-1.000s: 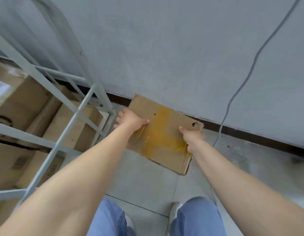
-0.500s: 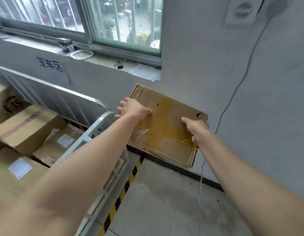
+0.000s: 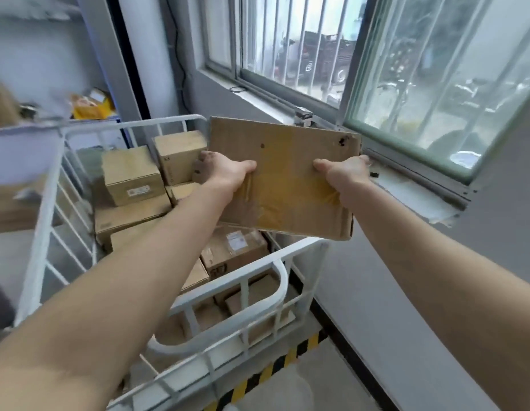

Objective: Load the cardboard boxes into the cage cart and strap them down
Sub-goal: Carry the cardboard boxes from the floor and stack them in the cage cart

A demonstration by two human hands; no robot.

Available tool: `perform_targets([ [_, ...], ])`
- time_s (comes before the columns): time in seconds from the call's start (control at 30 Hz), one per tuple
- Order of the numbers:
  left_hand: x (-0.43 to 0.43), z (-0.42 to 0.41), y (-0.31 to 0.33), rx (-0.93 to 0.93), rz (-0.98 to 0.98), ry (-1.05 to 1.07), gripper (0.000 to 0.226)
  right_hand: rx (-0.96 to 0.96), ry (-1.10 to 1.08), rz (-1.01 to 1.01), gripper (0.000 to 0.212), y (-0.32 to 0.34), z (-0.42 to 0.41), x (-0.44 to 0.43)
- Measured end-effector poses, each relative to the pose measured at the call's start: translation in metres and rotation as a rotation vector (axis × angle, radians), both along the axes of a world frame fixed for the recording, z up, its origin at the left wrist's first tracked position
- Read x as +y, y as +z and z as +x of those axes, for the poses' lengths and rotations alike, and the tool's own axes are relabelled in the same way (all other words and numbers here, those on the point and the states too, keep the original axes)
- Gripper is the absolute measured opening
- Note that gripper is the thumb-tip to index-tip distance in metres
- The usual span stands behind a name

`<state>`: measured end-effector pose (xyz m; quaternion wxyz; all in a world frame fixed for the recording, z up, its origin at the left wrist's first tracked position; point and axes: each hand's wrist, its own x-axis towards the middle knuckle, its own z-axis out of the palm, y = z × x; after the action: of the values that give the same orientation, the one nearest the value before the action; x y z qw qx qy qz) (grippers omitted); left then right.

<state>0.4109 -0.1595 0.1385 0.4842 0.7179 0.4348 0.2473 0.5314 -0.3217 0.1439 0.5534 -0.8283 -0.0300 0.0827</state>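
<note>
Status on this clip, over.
Left hand and right hand grip the flat brown cardboard box. Box held over white metal cage cart, not yet in. Nothing blocking.

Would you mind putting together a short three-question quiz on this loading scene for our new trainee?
1. Short answer: what already lies inside the cage cart?
2. True or false: the left hand and the right hand each grip the flat cardboard box.
3. Pick one. The flat cardboard box is: A) lying inside the cage cart; B) held in the air; C) strapped to the cage cart's rail.

Key
1. Several stacked boxes.
2. True.
3. B.
</note>
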Motion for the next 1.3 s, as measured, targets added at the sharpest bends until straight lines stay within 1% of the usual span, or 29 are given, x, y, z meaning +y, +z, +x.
perform_targets([
  [0.07, 0.038, 0.003, -0.020, 0.021, -0.069, 0.064, 0.105, 0.019, 0.067, -0.041, 0.086, -0.008, 0.010, 0.044],
  [0.13, 0.073, 0.010, -0.042, 0.052, -0.130, 0.121, 0.114, 0.038, 0.108, -0.112, 0.088, -0.022, 0.023, 0.082],
  [0.17, 0.087, 0.015, -0.053, 0.075, -0.165, 0.138, 0.114, 0.052, 0.124, -0.146, 0.089, -0.031, 0.031, 0.098],
  [0.27, 0.116, 0.029, -0.090, 0.160, -0.276, 0.128, 0.104, 0.111, 0.169, -0.243, 0.090, -0.065, 0.055, 0.137],
  [0.33, 0.131, 0.038, -0.120, 0.220, -0.378, 0.106, 0.108, 0.148, 0.190, -0.298, 0.092, -0.091, 0.068, 0.155],
  [0.43, 0.145, 0.047, -0.165, 0.334, -0.478, 0.098, 0.111, 0.212, 0.236, -0.395, 0.100, -0.131, 0.086, 0.174],
  [0.5, 0.150, 0.052, -0.193, 0.381, -0.511, 0.116, 0.109, 0.259, 0.271, -0.458, 0.104, -0.160, 0.102, 0.183],
  [0.63, 0.152, 0.065, -0.242, 0.473, -0.556, 0.151, 0.099, 0.335, 0.322, -0.567, 0.095, -0.206, 0.121, 0.194],
  [0.77, 0.148, 0.080, -0.282, 0.629, -0.570, 0.085, 0.084, 0.415, 0.395, -0.674, 0.091, -0.255, 0.144, 0.203],
  [0.83, 0.147, 0.089, -0.304, 0.699, -0.583, 0.064, 0.082, 0.450, 0.439, -0.731, 0.090, -0.279, 0.154, 0.208],
  [0.9, 0.145, 0.096, -0.328, 0.747, -0.644, 0.052, 0.084, 0.482, 0.482, -0.780, 0.088, -0.305, 0.164, 0.211],
  [0.97, 0.142, 0.102, -0.349, 0.768, -0.699, 0.048, 0.081, 0.486, 0.537, -0.840, 0.079, -0.332, 0.172, 0.214],
  [1.07, 0.139, 0.108, -0.384, 0.796, -0.774, 0.061, 0.072, 0.518, 0.610, -0.902, 0.065, -0.371, 0.182, 0.218],
  [1.13, 0.135, 0.109, -0.408, 0.819, -0.809, 0.069, 0.075, 0.533, 0.657, -0.935, 0.061, -0.395, 0.187, 0.221],
  [1.2, 0.133, 0.112, -0.431, 0.837, -0.850, 0.074, 0.079, 0.544, 0.685, -0.935, 0.063, -0.416, 0.191, 0.223],
  [1.27, 0.132, 0.115, -0.449, 0.862, -0.862, 0.059, 0.079, 0.560, 0.707, -0.961, 0.075, -0.443, 0.197, 0.223],
  [1.3, 0.134, 0.116, -0.456, 0.883, -0.854, 0.033, 0.079, 0.579, 0.717, -0.963, 0.075, -0.454, 0.199, 0.223],
])
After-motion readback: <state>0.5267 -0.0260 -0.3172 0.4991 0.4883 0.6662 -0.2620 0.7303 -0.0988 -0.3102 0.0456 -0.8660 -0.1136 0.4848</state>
